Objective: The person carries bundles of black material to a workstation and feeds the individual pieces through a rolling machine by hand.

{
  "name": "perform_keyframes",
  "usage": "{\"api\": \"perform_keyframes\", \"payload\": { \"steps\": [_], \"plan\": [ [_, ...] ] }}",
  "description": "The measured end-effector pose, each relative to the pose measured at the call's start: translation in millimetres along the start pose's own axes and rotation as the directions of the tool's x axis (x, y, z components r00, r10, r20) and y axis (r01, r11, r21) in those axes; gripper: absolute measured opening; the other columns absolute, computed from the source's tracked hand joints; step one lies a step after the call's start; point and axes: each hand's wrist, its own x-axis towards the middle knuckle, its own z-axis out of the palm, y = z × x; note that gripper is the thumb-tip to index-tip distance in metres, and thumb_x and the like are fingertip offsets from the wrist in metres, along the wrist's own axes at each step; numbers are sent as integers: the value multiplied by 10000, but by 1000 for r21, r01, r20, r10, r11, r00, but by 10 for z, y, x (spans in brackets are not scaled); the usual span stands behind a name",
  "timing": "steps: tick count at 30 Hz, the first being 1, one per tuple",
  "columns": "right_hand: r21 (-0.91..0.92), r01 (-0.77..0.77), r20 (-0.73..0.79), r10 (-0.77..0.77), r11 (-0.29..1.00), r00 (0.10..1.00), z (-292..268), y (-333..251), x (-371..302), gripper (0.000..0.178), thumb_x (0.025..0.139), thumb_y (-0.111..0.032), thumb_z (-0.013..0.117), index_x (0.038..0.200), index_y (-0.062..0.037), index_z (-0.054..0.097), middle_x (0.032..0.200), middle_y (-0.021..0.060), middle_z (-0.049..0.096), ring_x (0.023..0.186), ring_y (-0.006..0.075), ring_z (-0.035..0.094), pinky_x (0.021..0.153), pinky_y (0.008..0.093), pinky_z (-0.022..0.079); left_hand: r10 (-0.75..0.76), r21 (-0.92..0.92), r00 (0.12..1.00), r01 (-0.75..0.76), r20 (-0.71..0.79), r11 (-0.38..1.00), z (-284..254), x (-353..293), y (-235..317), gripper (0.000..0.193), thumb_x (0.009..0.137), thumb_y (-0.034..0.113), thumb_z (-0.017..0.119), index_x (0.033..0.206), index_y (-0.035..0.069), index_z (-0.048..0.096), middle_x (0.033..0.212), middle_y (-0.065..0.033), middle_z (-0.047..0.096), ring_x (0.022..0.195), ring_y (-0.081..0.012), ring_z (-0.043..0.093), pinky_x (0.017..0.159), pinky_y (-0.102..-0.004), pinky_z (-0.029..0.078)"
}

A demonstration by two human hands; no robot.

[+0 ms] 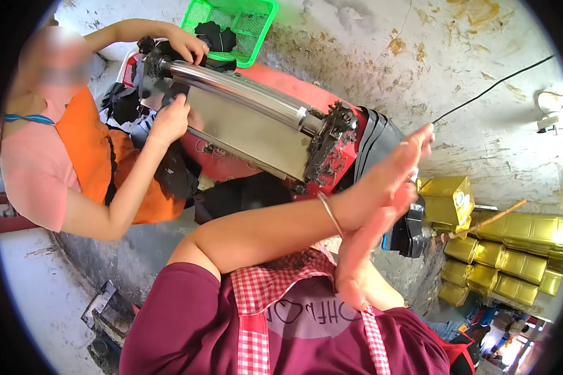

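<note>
Stained concrete floor; left hand (381, 187) pressed flat against right hand (363, 250), both empty, near grimy steel roller machine (256, 125); snag risk.

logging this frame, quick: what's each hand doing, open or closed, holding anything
left hand: open, fingers stretched flat, holding nothing
right hand: open, palm pressed against the left hand, holding nothing

A single head-worn fisheye view looks steeply down past the wearer's maroon-sleeved chest. It sits close to the crossed left hand (391, 178) and right hand (363, 250), with the grey metal roller machine on its red base (250, 119) just beyond. Straight lines bend toward the dark round rim, where the stained concrete floor (469, 69) curves away.
</note>
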Motion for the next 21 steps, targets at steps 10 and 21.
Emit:
{"api": "perform_keyframes", "payload": {
  "steps": [10,21],
  "plan": [
    [-790,-56,-243,-229,611,943,-766,-833,948,814,1016,-572,516,1604,-49,309,1705,167,216,1594,344,71,1262,533,179,246,360,822,-466,513,808,392,-565,-587,1163,922,661,639,1652,35,-15,1718,-240,52,1591,-401,-44,1270,-537,60],
    [-803,-581,-566,-136,-135,813,-1921,-1427,184,254,1052,-220,639,1112,7,737,942,90,775,979,136,716,900,290,516,-265,824,872,481,-412,301,-1530,-1954,-11,341,854,189,794,1142,20,726,1076,-119,753,960,-212,748,850,-347,587]
  ]
}}
